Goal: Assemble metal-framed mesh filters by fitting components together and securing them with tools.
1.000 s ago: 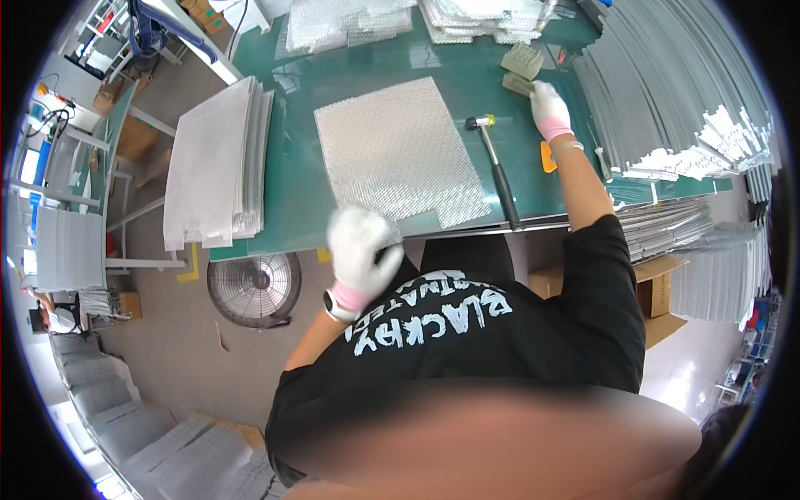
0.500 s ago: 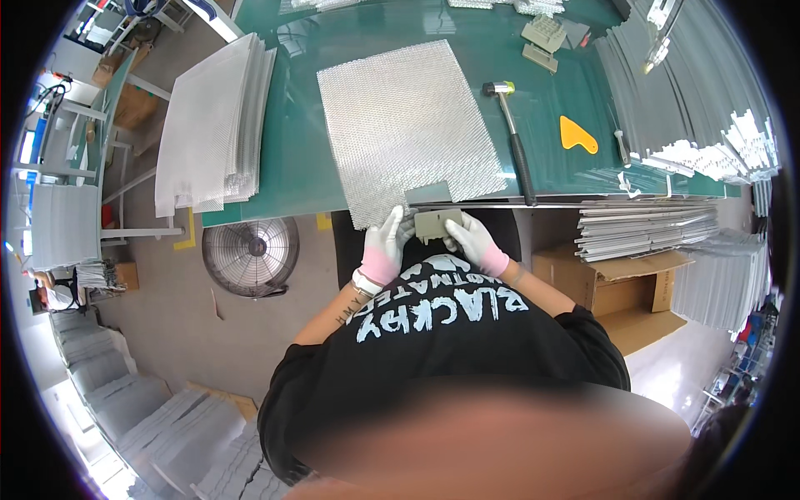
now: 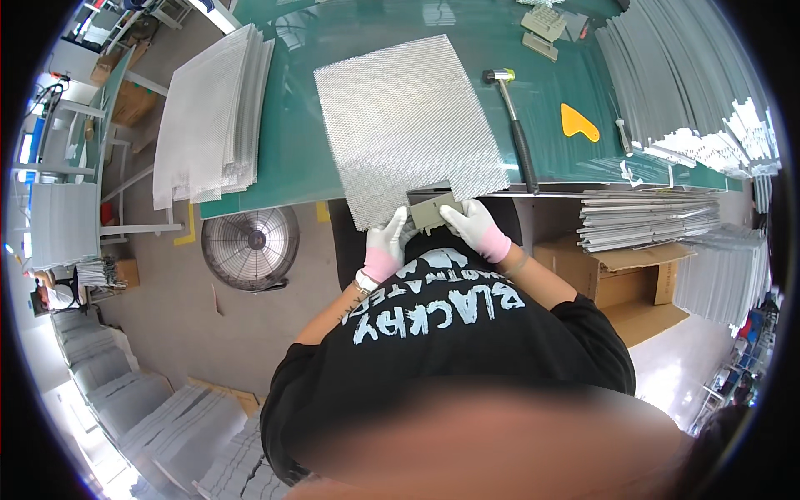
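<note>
1. Head view shows me both gloved hands meeting at the near edge of the green table [image 3: 300, 179], close against the dark shirt.
2. My left hand [image 3: 386, 247] has its fingers curled around the left end of a small grey metal piece [image 3: 435, 212], thumb on top.
3. My right hand [image 3: 475, 229] grips the right end of the same piece, fingers closed over it.
4. That piece sits at the near edge of a silver mesh sheet [image 3: 404, 117], which lies flat on the table and overhangs its front edge.
5. To the right of the sheet lies a hammer [image 3: 517, 137], and beyond it an orange scraper [image 3: 577, 123], well apart from my hands.
6. A stack of mesh sheets [image 3: 208, 117] rests on the table's left end; a floor fan [image 3: 250, 247] stands below it.
</note>
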Available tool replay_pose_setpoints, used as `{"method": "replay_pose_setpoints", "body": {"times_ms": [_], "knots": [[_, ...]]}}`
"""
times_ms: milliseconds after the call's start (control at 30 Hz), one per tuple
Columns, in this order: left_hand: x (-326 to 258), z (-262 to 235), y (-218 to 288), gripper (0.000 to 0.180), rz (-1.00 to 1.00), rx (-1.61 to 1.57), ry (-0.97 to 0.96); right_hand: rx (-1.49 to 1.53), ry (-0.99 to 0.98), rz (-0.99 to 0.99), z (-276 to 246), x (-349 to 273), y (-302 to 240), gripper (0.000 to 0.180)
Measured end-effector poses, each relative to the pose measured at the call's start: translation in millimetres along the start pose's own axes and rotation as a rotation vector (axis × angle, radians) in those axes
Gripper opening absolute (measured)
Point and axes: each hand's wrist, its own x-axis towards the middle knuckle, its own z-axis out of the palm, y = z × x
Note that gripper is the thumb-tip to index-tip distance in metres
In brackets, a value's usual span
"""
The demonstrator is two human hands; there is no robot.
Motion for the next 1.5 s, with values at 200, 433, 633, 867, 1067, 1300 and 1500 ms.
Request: {"method": "replay_pose_setpoints", "body": {"times_ms": [200,433,633,867,1067,1300,1500], "knots": [[3.7,-9.5,-11.3,0.035,-0.076,0.025,0.022,-0.038,0.044,-0.062,4.9,-1.9,-8.4,0.03],[8.2,-4.2,-13.1,0.039,-0.252,0.011,-0.076,0.008,0.007,-0.103,9.8,-3.0,1.4,0.032],[12.1,-8.3,-8.0,0.035,-0.256,0.283,-0.109,0.523,0.412,-0.019,9.0,-2.5,7.2,0.03],[8.4,-5.6,-12.3,0.028,-0.23,0.194,-0.148,0.3,0.514,-0.019,10.6,-0.8,4.7,0.031],[6.5,-8.5,-9.6,0.026,-0.272,-0.09,-0.231,0.299,0.51,-0.037,10.0,0.2,11.1,0.031],[0.5,-19.1,-1.8,0.025,-0.327,-0.166,-0.283,0.546,0.488,-0.023,16.7,-4.7,7.0,0.028],[9.6,-47.9,-21.7,0.02,-0.26,-0.093,-0.364,0.291,0.334,-0.029,16.2,-6.2,0.3,0.023]]}}
